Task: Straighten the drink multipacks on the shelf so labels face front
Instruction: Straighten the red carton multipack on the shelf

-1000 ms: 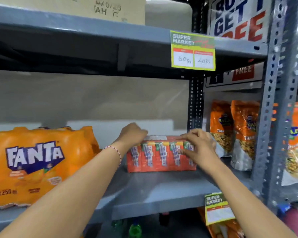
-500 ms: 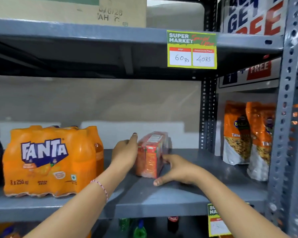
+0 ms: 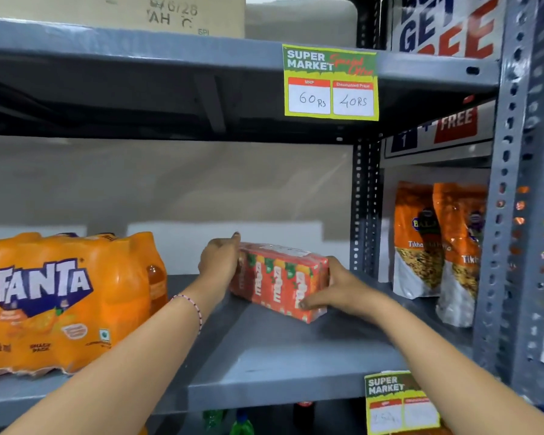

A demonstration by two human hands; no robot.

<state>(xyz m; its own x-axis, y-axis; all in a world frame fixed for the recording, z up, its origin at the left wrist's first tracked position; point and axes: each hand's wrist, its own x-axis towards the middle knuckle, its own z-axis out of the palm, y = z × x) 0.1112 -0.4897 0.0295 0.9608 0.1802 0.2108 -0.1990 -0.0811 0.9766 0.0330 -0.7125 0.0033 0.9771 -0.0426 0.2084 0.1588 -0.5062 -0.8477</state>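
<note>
A red shrink-wrapped multipack of small juice cartons (image 3: 278,282) stands on the grey shelf (image 3: 264,365), turned at an angle with its long labelled side facing front-left. My left hand (image 3: 219,262) grips its left end, thumb over the top. Against the pack's right end and lower front corner presses my right hand (image 3: 336,291). An orange Fanta bottle multipack (image 3: 60,301) sits at the shelf's left, its label facing front.
Orange snack pouches (image 3: 434,246) stand on the neighbouring shelf at right, behind a perforated grey upright (image 3: 503,246). A yellow-green price tag (image 3: 330,83) hangs from the shelf above, another price tag (image 3: 396,400) from this shelf's front edge. Bottles show on the shelf below.
The carton pack went from long side front, to end-on, to angled with its labelled long side showing again. Both hands stayed on it, and the view shifted left.
</note>
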